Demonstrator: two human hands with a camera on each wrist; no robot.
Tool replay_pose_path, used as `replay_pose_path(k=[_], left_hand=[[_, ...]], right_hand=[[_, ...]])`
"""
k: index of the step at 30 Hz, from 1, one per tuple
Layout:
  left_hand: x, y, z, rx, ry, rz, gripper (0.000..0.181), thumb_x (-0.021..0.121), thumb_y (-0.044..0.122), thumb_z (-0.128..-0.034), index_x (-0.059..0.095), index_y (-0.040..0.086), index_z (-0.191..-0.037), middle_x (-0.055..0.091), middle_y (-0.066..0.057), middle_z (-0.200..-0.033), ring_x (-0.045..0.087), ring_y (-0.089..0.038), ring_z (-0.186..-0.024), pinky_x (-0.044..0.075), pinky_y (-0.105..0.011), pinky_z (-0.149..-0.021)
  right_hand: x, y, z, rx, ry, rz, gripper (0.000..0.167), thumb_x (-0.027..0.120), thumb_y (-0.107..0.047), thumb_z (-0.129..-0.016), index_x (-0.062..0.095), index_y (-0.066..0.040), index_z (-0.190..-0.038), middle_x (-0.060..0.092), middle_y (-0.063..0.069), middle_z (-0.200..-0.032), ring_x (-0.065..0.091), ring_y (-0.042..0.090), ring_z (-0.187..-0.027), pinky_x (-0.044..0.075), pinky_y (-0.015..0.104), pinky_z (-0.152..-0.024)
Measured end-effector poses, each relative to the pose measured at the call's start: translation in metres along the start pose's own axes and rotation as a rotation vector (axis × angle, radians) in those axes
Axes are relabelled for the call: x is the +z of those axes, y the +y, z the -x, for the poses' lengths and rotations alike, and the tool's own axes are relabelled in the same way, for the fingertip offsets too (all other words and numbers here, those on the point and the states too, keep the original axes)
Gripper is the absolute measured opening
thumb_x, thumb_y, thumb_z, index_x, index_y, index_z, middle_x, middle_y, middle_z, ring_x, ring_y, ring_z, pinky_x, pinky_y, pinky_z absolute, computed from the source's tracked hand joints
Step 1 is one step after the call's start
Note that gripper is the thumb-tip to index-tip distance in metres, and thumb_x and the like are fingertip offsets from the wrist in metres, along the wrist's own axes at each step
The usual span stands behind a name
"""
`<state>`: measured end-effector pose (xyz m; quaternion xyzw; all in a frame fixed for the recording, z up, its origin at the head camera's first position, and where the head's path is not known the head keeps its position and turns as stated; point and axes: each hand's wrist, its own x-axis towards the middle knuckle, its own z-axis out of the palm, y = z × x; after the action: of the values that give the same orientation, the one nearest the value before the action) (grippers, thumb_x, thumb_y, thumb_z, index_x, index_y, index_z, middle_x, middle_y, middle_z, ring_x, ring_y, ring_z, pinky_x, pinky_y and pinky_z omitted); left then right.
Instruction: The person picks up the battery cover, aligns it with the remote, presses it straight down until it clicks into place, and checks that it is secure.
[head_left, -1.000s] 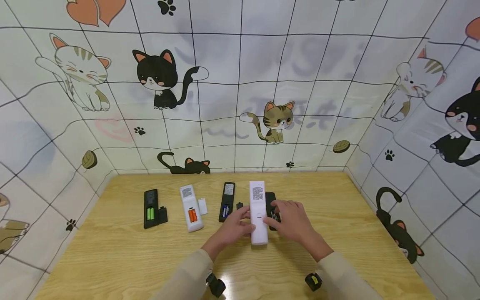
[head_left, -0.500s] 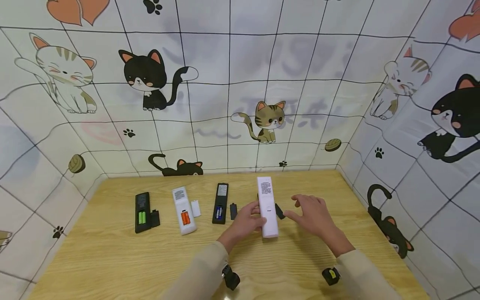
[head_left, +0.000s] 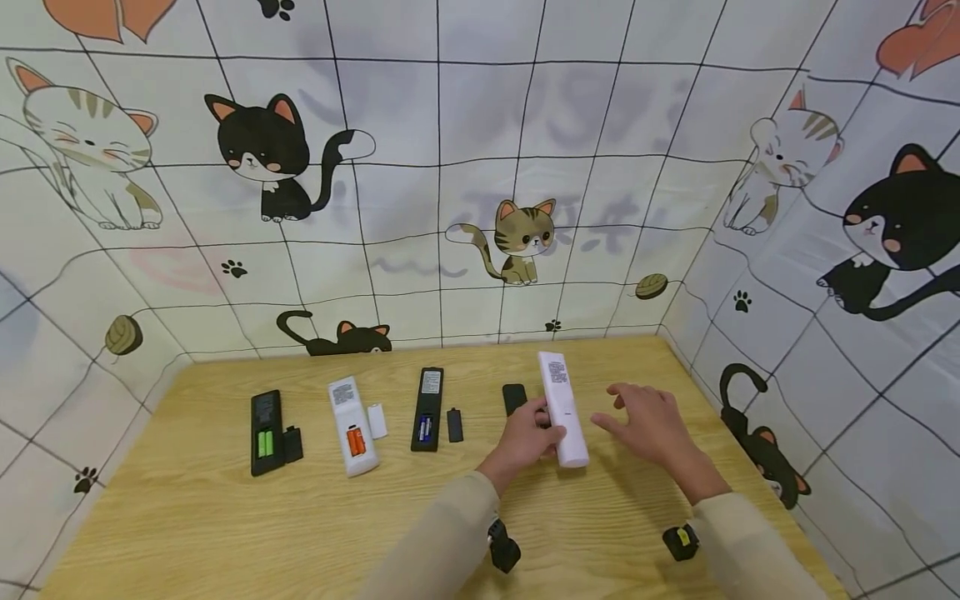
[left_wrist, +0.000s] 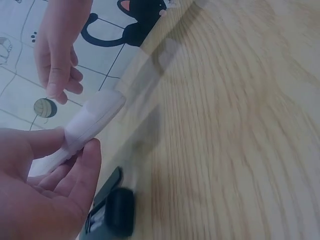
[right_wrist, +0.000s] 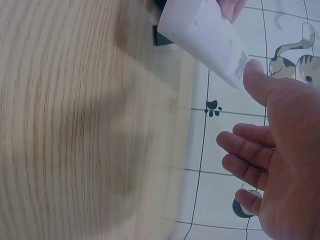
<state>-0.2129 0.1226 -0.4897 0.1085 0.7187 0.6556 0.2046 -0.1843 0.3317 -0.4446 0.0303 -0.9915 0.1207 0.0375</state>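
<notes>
My left hand [head_left: 525, 435] grips a white remote control [head_left: 562, 408] by its lower left side, thumb on top and fingers beneath. The remote is raised off the table, its labelled back towards me. In the left wrist view its shadow falls on the wood. To its right my right hand [head_left: 648, 423] hovers with relaxed fingers, apart from the remote and holding nothing. A black remote control [head_left: 513, 397] lies partly hidden behind my left hand. In the left wrist view that dark remote [left_wrist: 120, 212] shows its battery compartment, with a thin cover [left_wrist: 109, 184] beside it.
Left along the wooden table [head_left: 285, 533] lie a black remote [head_left: 266, 408] with green batteries, a white remote [head_left: 343, 408] with orange batteries and a black remote [head_left: 431, 400] with blue ones. Each has its cover beside it. Cat-patterned cloth walls [head_left: 405, 275] border the table.
My right hand has let go of the white remote and moved off to the right. My left hand has carried the remote rightward and tilted it, uncovering part of the black remote.
</notes>
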Motion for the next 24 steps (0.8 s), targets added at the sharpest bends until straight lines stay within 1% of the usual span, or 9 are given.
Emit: replay_pose_path(k=[6, 11, 14, 19, 24], left_hand=[[0.020, 0.003, -0.008, -0.031, 0.023, 0.011, 0.051, 0.065, 0.007, -0.0921, 0.049, 0.008, -0.140, 0.069, -0.014, -0.111, 0.069, -0.021, -0.091, 0.059, -0.039, -0.071], [0.038, 0.003, -0.012, -0.078, 0.032, 0.016, 0.050, 0.065, 0.006, -0.0913, 0.049, 0.005, -0.139, 0.069, -0.012, -0.104, 0.068, -0.018, -0.085, 0.059, -0.033, -0.066], [0.046, -0.001, -0.015, -0.103, 0.051, 0.014, 0.049, 0.066, 0.005, -0.0901, 0.052, 0.006, -0.136, 0.068, -0.009, -0.097, 0.068, -0.018, -0.081, 0.059, -0.033, -0.065], [0.052, -0.001, -0.017, -0.125, 0.096, -0.050, 0.044, 0.069, 0.006, -0.0886, 0.056, 0.006, -0.130, 0.066, -0.007, -0.091, 0.066, -0.016, -0.072, 0.059, -0.032, -0.062], [0.053, 0.003, -0.018, -0.156, 0.104, -0.105, 0.037, 0.068, 0.010, -0.0902, 0.058, 0.005, -0.125, 0.066, -0.008, -0.093, 0.066, -0.017, -0.071, 0.058, -0.030, -0.058]], right_hand=[[-0.005, 0.012, -0.002, 0.016, -0.008, 0.005, 0.060, 0.063, -0.049, -0.091, 0.057, -0.005, -0.130, 0.069, 0.013, -0.110, 0.060, 0.036, -0.105, 0.031, 0.064, -0.099], [-0.003, 0.019, -0.001, 0.024, -0.009, -0.002, 0.059, 0.063, -0.050, -0.091, 0.057, -0.004, -0.128, 0.069, 0.013, -0.110, 0.060, 0.037, -0.105, 0.031, 0.064, -0.098], [0.000, 0.022, 0.001, 0.031, -0.023, -0.010, 0.060, 0.061, -0.052, -0.091, 0.057, -0.005, -0.128, 0.069, 0.014, -0.111, 0.059, 0.038, -0.105, 0.031, 0.064, -0.097], [0.005, 0.024, 0.002, 0.036, -0.020, -0.014, 0.060, 0.061, -0.052, -0.091, 0.057, -0.005, -0.128, 0.069, 0.013, -0.111, 0.060, 0.037, -0.105, 0.031, 0.065, -0.098], [0.006, 0.025, 0.001, 0.028, -0.013, -0.011, 0.057, 0.063, -0.047, -0.091, 0.057, -0.005, -0.129, 0.069, 0.014, -0.111, 0.060, 0.037, -0.105, 0.031, 0.065, -0.097]])
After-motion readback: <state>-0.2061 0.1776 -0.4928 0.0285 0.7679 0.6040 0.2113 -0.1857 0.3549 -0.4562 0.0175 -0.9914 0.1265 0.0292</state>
